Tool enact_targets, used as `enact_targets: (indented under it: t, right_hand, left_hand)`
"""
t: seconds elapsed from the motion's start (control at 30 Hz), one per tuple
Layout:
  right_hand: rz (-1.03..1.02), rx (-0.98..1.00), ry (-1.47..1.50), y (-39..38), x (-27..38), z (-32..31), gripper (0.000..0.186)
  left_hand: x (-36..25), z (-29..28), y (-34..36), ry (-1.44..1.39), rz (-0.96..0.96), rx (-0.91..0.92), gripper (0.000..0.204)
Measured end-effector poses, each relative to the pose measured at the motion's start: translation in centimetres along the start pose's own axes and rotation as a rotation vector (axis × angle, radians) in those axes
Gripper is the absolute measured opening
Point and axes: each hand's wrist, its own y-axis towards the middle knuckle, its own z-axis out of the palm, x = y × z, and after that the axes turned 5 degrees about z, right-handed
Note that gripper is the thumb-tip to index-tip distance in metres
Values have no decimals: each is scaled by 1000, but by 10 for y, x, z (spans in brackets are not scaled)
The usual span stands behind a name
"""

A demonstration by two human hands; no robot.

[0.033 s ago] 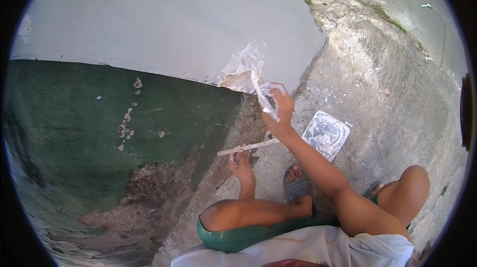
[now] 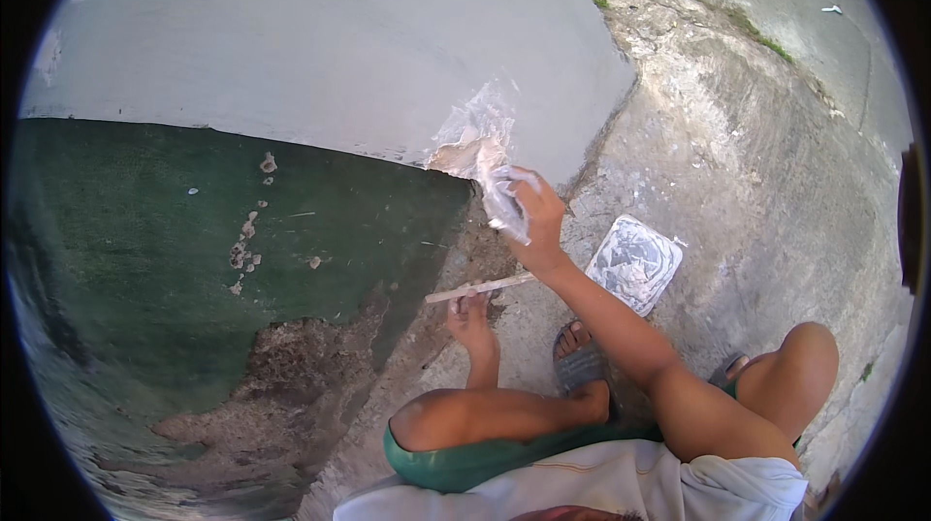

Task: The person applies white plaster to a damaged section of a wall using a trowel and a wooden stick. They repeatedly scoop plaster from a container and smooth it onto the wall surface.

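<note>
My right hand is closed on a thin, whitish, putty-smeared spreader, which looks bent and partly see-through. It is at the broken lower corner of the grey wall, just below a patch of wet white putty. Closer to me, my left hand grips one end of a pale wooden stick. The stick's other end reaches toward my right wrist, and part of it passes out of sight there. White smears mark the fingers of both hands.
A square tray smeared with white putty lies on rough concrete, right of my forearm. The green lower wall has chipped spots and a bare, crumbled area. My sandaled foot is below the tray.
My right hand has shifted slightly left and down with the spreader, whose tip has dropped away from the upper part of the broken corner. My left hand and the stick stay nearly still.
</note>
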Motion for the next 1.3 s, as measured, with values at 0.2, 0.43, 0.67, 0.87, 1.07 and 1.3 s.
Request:
enact_targets:
  t: [0.2, 0.43, 0.67, 0.87, 1.07, 1.3]
  right_hand:
    - [-315, -31, 115, 4, 14, -1, 25]
    - [-355, 74, 28, 9, 6, -2, 25]
    - [-93, -113, 9, 17, -1, -4, 19]
    - [-206, 69, 47, -1, 8, 7, 20]
    - [108, -247, 172, 50, -36, -20, 17]
    - [-162, 52, -8, -4, -5, 10, 27]
  left_hand:
    - [-1, 4, 7, -26, 23, 52, 24]
    - [4, 4, 8, -22, 7, 35, 25]
    - [1, 0, 12, -4, 38, 16, 27]
    - [2, 2, 14, -31, 34, 43, 26]
    - [1, -2, 13, -26, 16, 16, 24]
    - [4, 3, 14, -25, 26, 31, 24]
